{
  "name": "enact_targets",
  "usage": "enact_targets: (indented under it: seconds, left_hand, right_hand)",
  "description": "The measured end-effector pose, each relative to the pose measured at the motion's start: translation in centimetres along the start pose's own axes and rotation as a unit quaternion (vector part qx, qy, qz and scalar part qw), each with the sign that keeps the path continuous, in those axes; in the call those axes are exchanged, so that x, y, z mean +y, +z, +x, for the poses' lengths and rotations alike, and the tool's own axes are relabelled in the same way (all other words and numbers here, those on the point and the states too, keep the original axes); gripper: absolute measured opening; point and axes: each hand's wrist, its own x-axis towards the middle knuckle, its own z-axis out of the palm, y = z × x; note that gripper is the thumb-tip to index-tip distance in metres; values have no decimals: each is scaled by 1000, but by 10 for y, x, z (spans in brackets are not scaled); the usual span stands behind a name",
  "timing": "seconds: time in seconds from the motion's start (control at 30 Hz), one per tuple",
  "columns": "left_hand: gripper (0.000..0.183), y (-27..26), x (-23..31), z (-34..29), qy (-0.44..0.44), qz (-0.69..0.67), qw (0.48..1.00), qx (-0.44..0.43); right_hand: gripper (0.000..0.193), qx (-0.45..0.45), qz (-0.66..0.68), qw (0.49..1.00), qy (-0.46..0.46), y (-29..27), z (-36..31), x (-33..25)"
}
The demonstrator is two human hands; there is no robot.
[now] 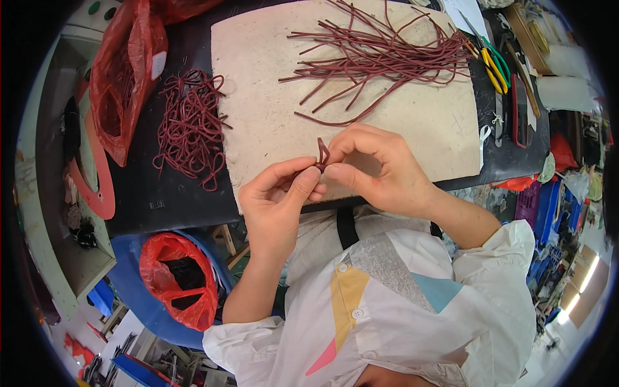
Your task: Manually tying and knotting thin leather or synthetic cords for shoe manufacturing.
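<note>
Both of my hands meet over the near edge of a pale board point(258, 84). A dark red cord point(322, 149) is pinched between them, with a small loop standing up above the fingertips. My left hand point(284, 187) closes thumb and fingers on the cord from the left. From the right, my right hand point(374, 161) pinches the same cord with thumb and forefinger. The rest of that cord is mostly hidden by the fingers. Beyond the hands, a spread bundle of loose dark red cords point(387, 58) lies across the far part of the board.
A pile of looped, knotted red cords point(190, 126) lies on the black table point(174, 209) left of the board. Yellow-handled scissors point(494, 71) and other tools lie at the right. A red plastic bag point(122, 77) stands far left; another red bag point(151, 264) sits in a blue container below.
</note>
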Motion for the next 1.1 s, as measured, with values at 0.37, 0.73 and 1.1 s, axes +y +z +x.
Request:
enact_targets:
  seconds: [0.37, 0.73, 1.1]
  left_hand:
    - [16, -5, 1, 2, -97, -86, 991, -39]
    - [15, 0, 2, 0, 1, 18, 999, 27]
    - [14, 1, 1, -3, 16, 33, 999, 0]
  right_hand:
    - [11, -80, 157, 975, 132, -13, 2, -3]
    - [9, -3, 0, 999, 39, -1, -3, -5]
    - [11, -48, -78, 995, -34, 5, -5, 0]
